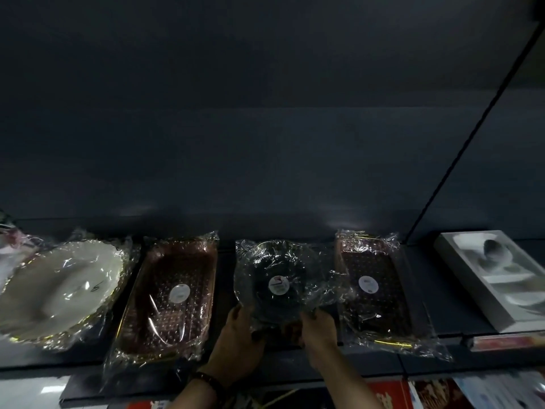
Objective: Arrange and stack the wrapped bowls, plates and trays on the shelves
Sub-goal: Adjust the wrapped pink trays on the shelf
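Two-handed hold: wrapped clear round glass bowl (278, 283) on dark shelf (283, 364).
Left hand (239, 335) and right hand (317, 329) grip its near rim; brown rectangular wrapped tray (174, 290) just left, second brown tray (371, 290) just right.

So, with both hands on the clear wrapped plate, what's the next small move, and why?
Probably set the clear wrapped plate down flat on the shelf, a touch leftward, then release. The left hand and right hand grip its near rim; it sits between the left brown tray and right brown tray, its wrap overlapping the right one's.
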Motion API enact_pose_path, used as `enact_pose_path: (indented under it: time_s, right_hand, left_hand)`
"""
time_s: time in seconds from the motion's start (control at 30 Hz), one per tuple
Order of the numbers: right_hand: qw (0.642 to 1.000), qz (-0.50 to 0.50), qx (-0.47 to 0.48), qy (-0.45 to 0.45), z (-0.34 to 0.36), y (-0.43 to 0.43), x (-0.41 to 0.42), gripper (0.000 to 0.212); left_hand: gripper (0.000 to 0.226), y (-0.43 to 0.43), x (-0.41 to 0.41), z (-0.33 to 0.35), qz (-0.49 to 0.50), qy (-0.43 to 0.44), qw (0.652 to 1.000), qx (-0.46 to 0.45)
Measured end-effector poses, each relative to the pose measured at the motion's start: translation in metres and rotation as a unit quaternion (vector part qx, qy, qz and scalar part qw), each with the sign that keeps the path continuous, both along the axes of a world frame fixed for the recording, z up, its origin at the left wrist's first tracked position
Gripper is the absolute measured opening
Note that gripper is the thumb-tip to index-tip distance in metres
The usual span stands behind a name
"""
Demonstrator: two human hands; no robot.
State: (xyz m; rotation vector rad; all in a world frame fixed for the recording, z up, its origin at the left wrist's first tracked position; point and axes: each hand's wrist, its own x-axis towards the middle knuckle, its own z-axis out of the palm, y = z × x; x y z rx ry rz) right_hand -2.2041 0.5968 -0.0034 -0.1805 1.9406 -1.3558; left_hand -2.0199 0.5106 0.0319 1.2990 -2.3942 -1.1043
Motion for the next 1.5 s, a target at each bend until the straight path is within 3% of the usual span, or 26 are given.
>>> enact_pose_path:
  time_s: [0.07,0.17,0.3,0.43,0.57,0.67,0.73,0.8,0.87,1.1,1.23,1.37,1.5]
  right_hand:
    - [1.000,0.001,-0.005,-0.015,0.012,0.004,0.002,0.032]
    - [0.998,0.021,-0.023,-0.060,0.011,0.018,-0.007,0.047]
    - [0.995,0.004,-0.063,-0.073,0.070,0.060,-0.017,0.022]
    - [0.986,-0.130,-0.046,0.097,0.086,0.115,-0.053,0.013]
    - [0.954,-0.242,0.038,0.170,0.084,0.164,-0.081,0.011]
    - [0.942,-0.276,0.100,0.164,0.070,0.191,-0.103,0.025]
    - [0.945,-0.251,0.128,0.164,0.057,0.200,-0.115,0.046]
    - [0.952,-0.218,0.124,0.174,0.053,0.204,-0.123,0.064]
    - [0.962,-0.196,0.099,0.163,0.058,0.200,-0.129,0.068]
    - [0.971,-0.141,0.135,0.140,0.054,0.177,-0.143,0.040]
    - [0.957,-0.196,0.150,0.155,0.050,0.173,-0.141,0.027]
    - [0.952,-0.248,0.123,0.133,0.052,0.182,-0.136,0.037]
    - [0.945,-0.297,0.068,0.117,0.059,0.205,-0.122,0.019]
  left_hand:
    - [0.052,0.002,-0.007,0.007,0.016,-0.005,1.000,0.008]
    - [0.064,0.014,-0.020,0.028,0.035,-0.110,0.993,0.015]
    - [0.051,0.023,-0.034,0.049,-0.004,-0.154,0.986,-0.064]
    - [0.024,0.030,-0.060,0.063,-0.058,-0.101,0.992,-0.047]
    - [0.035,0.054,-0.096,0.068,-0.127,-0.114,0.985,0.036]
    - [0.036,0.070,-0.121,0.064,-0.142,-0.100,0.979,0.104]
    - [0.033,0.076,-0.135,0.055,-0.126,-0.097,0.981,0.114]
    - [0.029,0.080,-0.150,0.046,-0.125,-0.098,0.980,0.123]
    - [0.024,0.082,-0.163,0.039,-0.117,-0.085,0.979,0.145]
    - [0.018,0.090,-0.178,0.028,-0.030,-0.027,0.969,0.244]
    - [0.012,0.100,-0.182,0.032,0.025,0.005,0.950,0.311]
    - [0.013,0.100,-0.182,0.031,0.037,0.024,0.955,0.295]
    - [0.020,0.108,-0.179,0.035,0.034,0.053,0.944,0.324]
